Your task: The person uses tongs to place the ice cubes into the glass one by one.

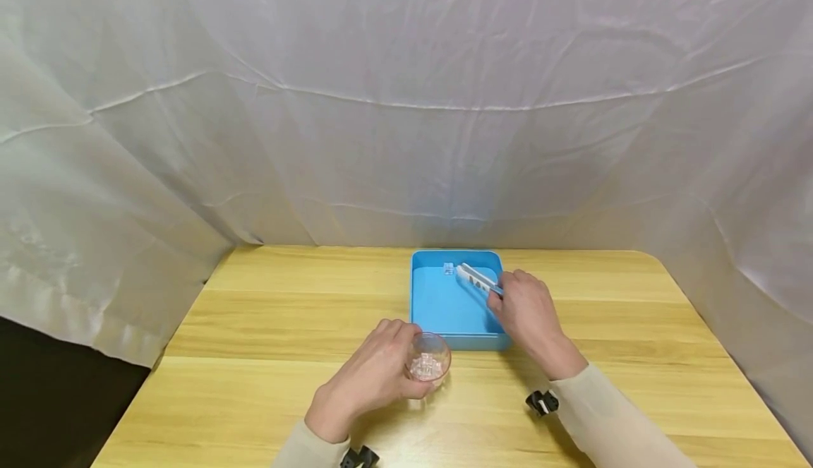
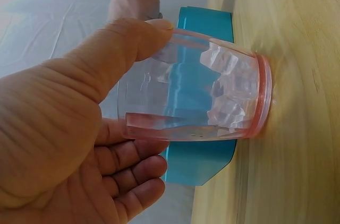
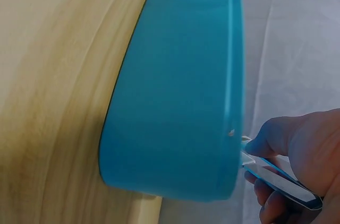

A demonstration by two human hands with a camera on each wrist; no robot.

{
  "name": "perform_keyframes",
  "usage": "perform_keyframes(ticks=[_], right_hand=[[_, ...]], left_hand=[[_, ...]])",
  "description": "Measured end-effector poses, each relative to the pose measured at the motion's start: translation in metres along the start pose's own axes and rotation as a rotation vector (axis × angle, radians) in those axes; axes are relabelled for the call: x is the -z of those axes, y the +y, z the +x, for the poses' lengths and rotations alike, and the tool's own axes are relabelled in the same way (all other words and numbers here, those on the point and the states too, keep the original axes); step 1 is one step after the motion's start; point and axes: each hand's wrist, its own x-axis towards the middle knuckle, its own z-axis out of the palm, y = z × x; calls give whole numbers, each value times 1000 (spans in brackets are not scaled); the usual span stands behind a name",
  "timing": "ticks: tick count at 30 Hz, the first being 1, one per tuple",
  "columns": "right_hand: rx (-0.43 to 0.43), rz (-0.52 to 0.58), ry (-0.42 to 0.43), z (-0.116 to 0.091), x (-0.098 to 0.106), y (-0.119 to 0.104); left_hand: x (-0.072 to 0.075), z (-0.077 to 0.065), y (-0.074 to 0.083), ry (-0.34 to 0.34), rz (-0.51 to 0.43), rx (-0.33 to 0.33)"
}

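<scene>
My left hand (image 1: 375, 369) grips a clear cup (image 2: 186, 88) with a pinkish rim and base, thumb on one side and fingers on the other. Several clear ice-like cubes (image 2: 228, 86) lie at the bottom of the cup, which stands upright on the table. In my right hand (image 1: 527, 313) is a pair of white-and-blue tongs (image 1: 478, 279), held over the right side of a blue tray (image 1: 444, 313). The tips of the tongs are close to one clear cube (image 1: 448, 269) near the tray's back wall. From the right wrist view, the tray's side hides the tong tips.
The tray stands on a light wooden table (image 1: 267, 327), just beyond the cup. A pale cloth curtain (image 1: 381, 136) hangs behind the table and along its sides. Black wrist devices (image 1: 542, 403) sit at both sleeves.
</scene>
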Motion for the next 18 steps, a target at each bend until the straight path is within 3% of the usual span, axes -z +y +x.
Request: perform_keyframes(ticks=[6,18], right_hand=[[4,70,42,-10,8,-10],[-90,199,22,-33,33,-28]], left_hand=[[2,-1,-2,-1,8,-2],[2,-5,-4,1,16,-1]])
